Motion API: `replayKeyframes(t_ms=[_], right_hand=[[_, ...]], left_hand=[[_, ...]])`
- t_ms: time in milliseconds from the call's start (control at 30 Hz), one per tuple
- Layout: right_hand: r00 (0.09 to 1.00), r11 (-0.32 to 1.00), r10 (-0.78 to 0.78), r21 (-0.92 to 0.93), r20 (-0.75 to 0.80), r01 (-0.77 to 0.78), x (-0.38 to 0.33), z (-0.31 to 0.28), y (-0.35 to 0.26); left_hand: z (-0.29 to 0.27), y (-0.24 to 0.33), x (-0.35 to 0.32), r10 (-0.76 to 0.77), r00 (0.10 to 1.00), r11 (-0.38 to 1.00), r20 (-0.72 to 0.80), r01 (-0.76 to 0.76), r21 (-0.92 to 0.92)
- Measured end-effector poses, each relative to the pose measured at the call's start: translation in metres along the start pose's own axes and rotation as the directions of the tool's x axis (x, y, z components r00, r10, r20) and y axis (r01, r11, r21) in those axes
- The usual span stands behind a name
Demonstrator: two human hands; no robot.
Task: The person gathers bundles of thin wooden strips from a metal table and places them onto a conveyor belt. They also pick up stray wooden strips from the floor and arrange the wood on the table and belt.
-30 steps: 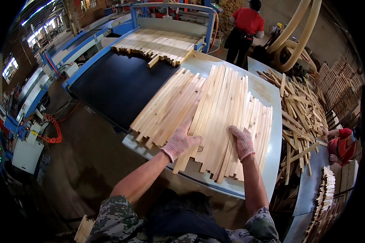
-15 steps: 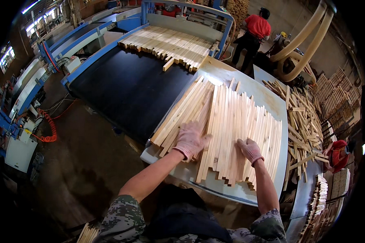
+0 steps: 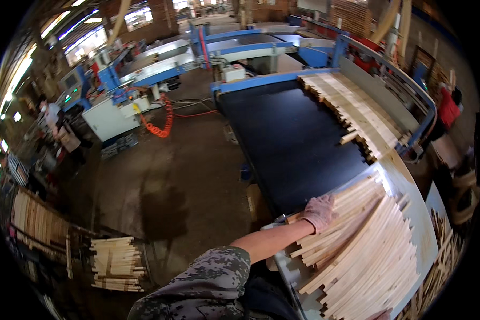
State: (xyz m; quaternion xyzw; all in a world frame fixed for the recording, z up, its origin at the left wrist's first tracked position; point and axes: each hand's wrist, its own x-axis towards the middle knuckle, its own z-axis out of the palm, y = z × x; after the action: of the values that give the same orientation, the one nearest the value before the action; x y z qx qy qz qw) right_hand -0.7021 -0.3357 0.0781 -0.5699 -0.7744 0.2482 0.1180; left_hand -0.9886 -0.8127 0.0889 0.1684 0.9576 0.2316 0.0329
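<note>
Many pale wooden strips [image 3: 365,256] lie side by side, slightly fanned, on a light metal table [image 3: 418,205]. My left hand [image 3: 320,213], in a pinkish work glove, rests on the strips nearest the black belt, its fingers laid over them. At the bottom edge only a sliver of my gloved right hand [image 3: 381,315] shows beside the near strips; its fingers are hidden. Alongside the table runs the black conveyor belt [image 3: 282,144], and a row of wooden strips [image 3: 352,109] lies across its far part, one end sticking out.
A blue machine frame [image 3: 394,69] spans the belt's far side. Coiled orange hose [image 3: 162,120] hangs by a white cabinet [image 3: 112,120] to the left. Strip stacks [image 3: 117,264] stand at lower left. Loose offcuts [image 3: 437,256] lie right of the table. Other people [image 3: 58,122] are farther off.
The view has swung left, so the table now sits at lower right. My left hand has shifted onto the strips nearest the belt. My right hand has nearly left the picture.
</note>
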Motion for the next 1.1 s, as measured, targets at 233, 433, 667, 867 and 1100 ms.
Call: replayKeyframes(t_ms=[233, 433, 667, 867, 1100], right_hand=[[1.000, 0.999, 0.031, -0.012, -0.002, -0.031, 0.000, 0.011, -0.025], [0.998, 0.998, 0.068, 0.002, -0.009, -0.068, 0.005, 0.009, -0.018], [0.990, 0.989, 0.138, 0.061, -0.029, -0.136, 0.024, 0.002, 0.012], [0.980, 0.978, 0.190, 0.102, -0.051, -0.185, 0.032, -0.003, 0.033], [0.968, 0.966, 0.242, 0.115, -0.070, -0.233, 0.024, -0.010, 0.040]], left_hand=[[-0.002, 0.002, -0.007, -0.020, 0.997, 1.000, -0.075, 0.020, 0.002], [-0.015, 0.008, -0.008, -0.030, 0.999, 0.999, -0.020, 0.029, -0.017], [-0.007, 0.003, -0.006, 0.000, 0.998, 1.000, -0.065, 0.001, 0.021], [-0.008, 0.004, -0.005, -0.017, 1.000, 0.999, -0.026, 0.018, 0.048], [-0.008, 0.004, -0.005, -0.012, 1.000, 0.999, -0.023, 0.013, 0.038]])
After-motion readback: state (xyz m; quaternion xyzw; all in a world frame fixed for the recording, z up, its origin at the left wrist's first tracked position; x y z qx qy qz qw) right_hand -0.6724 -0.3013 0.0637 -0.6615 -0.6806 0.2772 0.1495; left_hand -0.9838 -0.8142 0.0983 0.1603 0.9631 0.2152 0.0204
